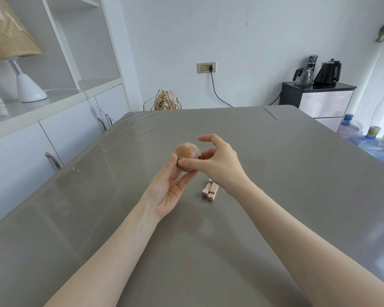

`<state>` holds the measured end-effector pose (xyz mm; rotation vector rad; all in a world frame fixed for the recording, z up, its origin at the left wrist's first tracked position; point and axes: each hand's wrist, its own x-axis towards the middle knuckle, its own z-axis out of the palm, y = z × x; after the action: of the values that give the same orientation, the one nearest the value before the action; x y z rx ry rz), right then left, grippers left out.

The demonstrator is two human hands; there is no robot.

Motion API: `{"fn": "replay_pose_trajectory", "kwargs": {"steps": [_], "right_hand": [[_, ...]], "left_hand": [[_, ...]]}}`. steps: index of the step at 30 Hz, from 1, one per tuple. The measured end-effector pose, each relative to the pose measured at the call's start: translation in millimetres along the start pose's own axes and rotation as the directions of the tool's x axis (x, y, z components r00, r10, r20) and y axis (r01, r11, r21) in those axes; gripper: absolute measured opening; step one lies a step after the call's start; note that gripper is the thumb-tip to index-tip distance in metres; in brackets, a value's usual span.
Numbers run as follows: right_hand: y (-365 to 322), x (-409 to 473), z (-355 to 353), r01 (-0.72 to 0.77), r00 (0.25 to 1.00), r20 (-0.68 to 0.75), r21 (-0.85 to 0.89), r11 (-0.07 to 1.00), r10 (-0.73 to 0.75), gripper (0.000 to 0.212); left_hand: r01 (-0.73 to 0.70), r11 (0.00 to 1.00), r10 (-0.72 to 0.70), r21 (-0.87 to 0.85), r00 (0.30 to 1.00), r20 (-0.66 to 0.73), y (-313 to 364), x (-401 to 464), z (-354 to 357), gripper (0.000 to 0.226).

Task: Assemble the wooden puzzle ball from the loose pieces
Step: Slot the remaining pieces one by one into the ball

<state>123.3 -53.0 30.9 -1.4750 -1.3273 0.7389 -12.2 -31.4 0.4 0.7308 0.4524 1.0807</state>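
Note:
A brown wooden puzzle ball (187,154) is held above the grey table (275,173), near its middle. My left hand (167,191) cradles it from below and the left, thumb and fingertips against its side. My right hand (217,162) pinches the ball's right front with thumb and a finger, while the index finger arches above it. A notch shows on the ball's right edge. A pale loose wooden piece (210,190) lies on the table just below my right wrist, partly hidden by it.
White cabinets (53,138) with handles run along the table's left side, with a lamp (20,63) on the counter. Water bottles (368,138) stand at the right, a dark stand with kettles (317,94) behind. Dry straw (165,100) pokes up past the far edge.

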Motion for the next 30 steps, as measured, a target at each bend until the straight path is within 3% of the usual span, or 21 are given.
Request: {"fn": "replay_pose_trajectory", "kwargs": {"steps": [11,19,24,30], "right_hand": [[0.4,-0.3,-3.4,-0.045,0.998,0.037,0.124,0.991,0.041,0.077],[1.0,3.6,-4.1,-0.065,0.997,0.050,0.159,0.985,0.058,0.098],[0.7,2.7,-5.0,-0.092,0.994,0.068,0.146,0.985,0.083,0.097],[0.1,4.5,1.1,-0.081,0.995,0.071,0.086,0.993,0.075,0.093]], "left_hand": [[-0.059,0.986,0.057,0.156,0.998,0.013,-0.6,1.6,-2.7,0.029],[-0.111,0.979,0.108,0.173,0.994,0.024,1.6,4.1,-11.0,0.065],[-0.092,0.975,0.096,0.202,0.995,-0.010,1.8,2.3,-7.6,0.038],[-0.035,0.988,0.037,0.152,0.999,-0.008,1.0,1.4,-3.4,0.041]]}}
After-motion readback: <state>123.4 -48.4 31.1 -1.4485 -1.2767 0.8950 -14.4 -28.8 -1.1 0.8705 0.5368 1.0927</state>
